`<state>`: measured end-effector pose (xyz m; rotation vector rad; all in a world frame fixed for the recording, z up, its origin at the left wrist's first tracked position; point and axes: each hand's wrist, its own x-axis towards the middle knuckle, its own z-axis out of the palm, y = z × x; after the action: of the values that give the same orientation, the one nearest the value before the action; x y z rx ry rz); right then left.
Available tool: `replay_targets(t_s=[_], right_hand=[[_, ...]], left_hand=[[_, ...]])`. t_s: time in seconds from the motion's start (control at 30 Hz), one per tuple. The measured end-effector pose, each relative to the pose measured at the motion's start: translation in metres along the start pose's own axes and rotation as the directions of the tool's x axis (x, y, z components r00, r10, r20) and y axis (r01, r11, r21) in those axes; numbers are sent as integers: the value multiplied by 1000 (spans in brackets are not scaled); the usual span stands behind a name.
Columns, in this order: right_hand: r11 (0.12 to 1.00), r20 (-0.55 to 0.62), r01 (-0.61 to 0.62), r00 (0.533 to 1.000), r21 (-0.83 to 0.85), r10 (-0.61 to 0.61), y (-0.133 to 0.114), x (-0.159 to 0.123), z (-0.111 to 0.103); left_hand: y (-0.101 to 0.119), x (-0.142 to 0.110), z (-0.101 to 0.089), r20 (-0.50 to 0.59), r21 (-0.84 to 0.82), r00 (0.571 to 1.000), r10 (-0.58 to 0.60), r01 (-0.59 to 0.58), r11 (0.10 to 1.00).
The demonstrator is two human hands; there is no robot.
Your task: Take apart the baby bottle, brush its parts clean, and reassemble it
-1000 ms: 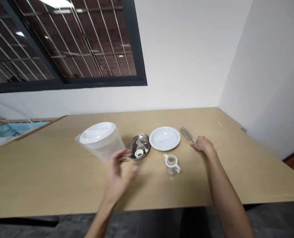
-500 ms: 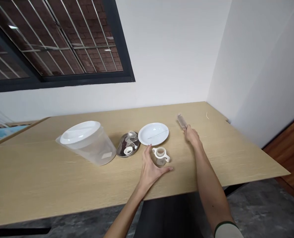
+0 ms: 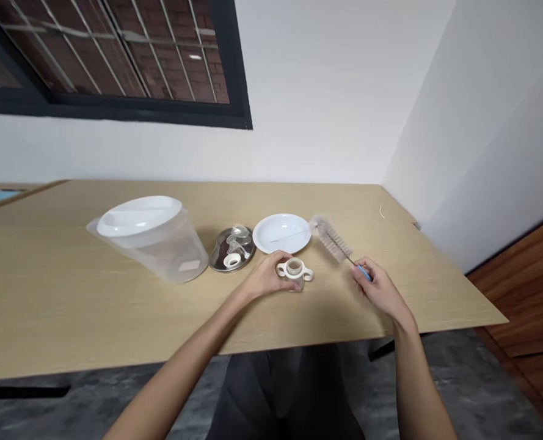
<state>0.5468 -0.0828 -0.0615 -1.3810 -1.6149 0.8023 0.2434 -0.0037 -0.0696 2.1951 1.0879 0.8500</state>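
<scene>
My left hand (image 3: 262,279) is wrapped round a small clear bottle with a white two-handled collar (image 3: 295,270), which stands on the wooden table (image 3: 92,305). My right hand (image 3: 379,291) grips the blue handle of a bottle brush (image 3: 334,242); its bristle end is lifted and points toward the white plate (image 3: 281,233). A metal dish (image 3: 231,248) with small clear and white bottle parts lies just left of the plate.
A large clear plastic container with a white lid (image 3: 148,236) lies tilted at the left of the table. White walls meet in a corner behind; the table's right edge (image 3: 459,269) drops to a dark floor. A barred window is above left.
My left hand moved from near the container to the small bottle and closed on it. My right hand picked the brush up off the table and drew it nearer.
</scene>
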Motion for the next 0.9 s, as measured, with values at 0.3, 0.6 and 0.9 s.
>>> replay_targets(t_s=[0.3, 0.6, 0.9], right_hand=[[967, 2, 2, 1000, -256, -1, -9, -79, 11], [395, 185, 307, 930, -866, -316, -45, -106, 26], [241, 129, 221, 929, -945, -347, -71, -148, 54]], left_hand=[[-3, -8, 10, 15, 24, 989, 145, -145, 989], [13, -38, -10, -40, 327, 926, 375, -343, 881], [33, -63, -14, -65, 570, 889, 453, -339, 748]])
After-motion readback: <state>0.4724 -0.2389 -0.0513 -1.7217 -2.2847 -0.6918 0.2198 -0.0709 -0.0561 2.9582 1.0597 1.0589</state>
